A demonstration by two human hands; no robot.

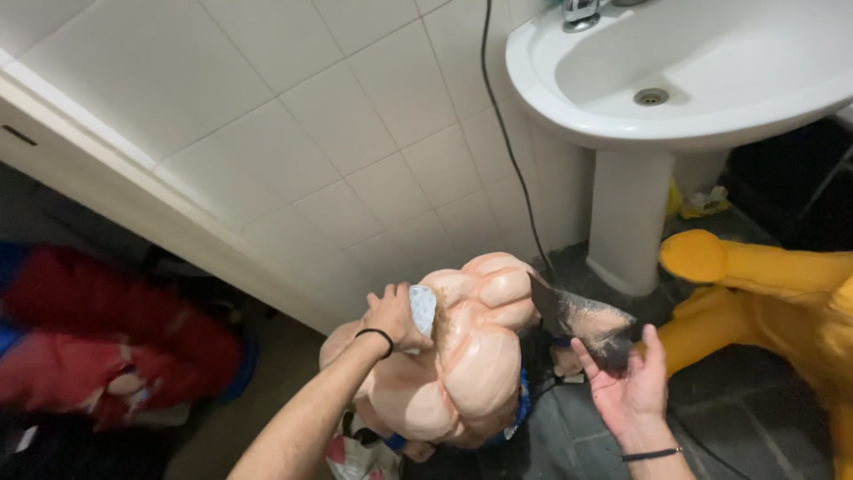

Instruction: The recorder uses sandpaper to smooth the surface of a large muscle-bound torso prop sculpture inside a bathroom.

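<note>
Both hands work low: left hand presses a pale pad against the muscle torso; right hand, fingers spread, cups a dark scrap beside it, below the sink.

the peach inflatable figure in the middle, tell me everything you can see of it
The peach inflatable figure looks like smooth, glossy plastic, moulded into bulging muscle shapes on chest and shoulder. It is puffed up and tilted, low down in front of the white tiled wall, left of the sink pedestal. Blue trim shows at its lower edge. The left hand presses its upper part, with a pale patch beside the fingers. The right hand is open beside a dark flap at its right side.
</note>
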